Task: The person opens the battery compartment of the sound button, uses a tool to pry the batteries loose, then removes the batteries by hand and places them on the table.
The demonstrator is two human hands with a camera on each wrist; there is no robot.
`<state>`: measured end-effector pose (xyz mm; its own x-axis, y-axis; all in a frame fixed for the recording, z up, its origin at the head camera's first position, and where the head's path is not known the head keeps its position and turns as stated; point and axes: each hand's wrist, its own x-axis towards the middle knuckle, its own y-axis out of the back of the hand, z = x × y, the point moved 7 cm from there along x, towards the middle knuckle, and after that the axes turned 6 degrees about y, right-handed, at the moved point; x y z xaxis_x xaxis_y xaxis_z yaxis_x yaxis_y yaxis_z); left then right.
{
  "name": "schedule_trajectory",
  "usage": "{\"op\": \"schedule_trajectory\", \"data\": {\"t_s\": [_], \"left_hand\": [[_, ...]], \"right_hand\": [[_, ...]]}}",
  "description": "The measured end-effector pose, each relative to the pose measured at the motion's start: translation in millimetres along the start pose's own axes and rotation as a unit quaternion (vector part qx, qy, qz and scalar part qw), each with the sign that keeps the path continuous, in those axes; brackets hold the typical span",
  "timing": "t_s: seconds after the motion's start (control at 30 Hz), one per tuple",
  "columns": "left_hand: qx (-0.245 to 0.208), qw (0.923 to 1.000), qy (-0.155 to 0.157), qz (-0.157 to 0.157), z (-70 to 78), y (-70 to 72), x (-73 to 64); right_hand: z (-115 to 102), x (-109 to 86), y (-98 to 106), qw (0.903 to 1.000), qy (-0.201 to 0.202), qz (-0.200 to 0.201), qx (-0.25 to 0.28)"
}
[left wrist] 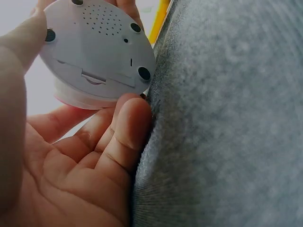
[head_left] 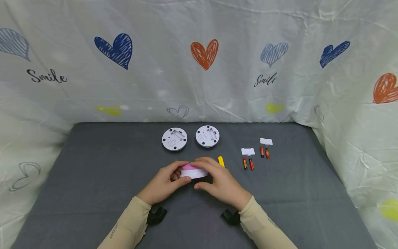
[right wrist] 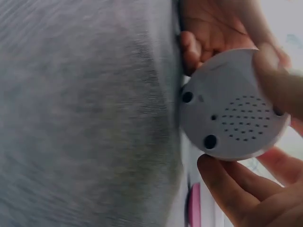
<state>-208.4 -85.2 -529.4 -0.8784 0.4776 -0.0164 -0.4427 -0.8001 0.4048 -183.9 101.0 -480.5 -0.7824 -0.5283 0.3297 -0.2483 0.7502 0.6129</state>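
Observation:
A round push-button buzzer with a pink top and white base is held between both hands, tilted above the cloth. My left hand grips its left side with thumb and curled fingers. My right hand holds its right side, fingers over the pink top and thumb by the underside. In the left wrist view, the buzzer's white underside shows speaker holes, dark round feet and a cover over the battery bay. The right wrist view shows the same underside, partly hidden by the right thumb.
Two more buzzers lie bottom up at the back, battery bays uncovered. A yellow-handled item lies partly behind the right hand. To the right are two white battery covers and several small red-and-black batteries on the grey cloth.

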Motion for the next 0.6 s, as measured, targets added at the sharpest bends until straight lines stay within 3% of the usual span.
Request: {"op": "schedule_trajectory", "data": {"t_s": [0.13,0.37,0.6], "left_hand": [[-0.001,0.9999,0.012,-0.002,0.1,-0.2,0.5],[0.015,0.9995,0.027,-0.009,-1.7,-1.0,-0.4],[0.028,0.9995,0.016,-0.003,-0.7,-2.2,-0.1]], "right_hand": [[0.1,-1.0,-2.6,0.9996,0.005,0.0,-0.028],[5.4,-3.1,-2.6,0.9992,-0.021,-0.003,-0.034],[8.6,-3.3,0.6,0.9976,-0.046,0.006,-0.051]]}}
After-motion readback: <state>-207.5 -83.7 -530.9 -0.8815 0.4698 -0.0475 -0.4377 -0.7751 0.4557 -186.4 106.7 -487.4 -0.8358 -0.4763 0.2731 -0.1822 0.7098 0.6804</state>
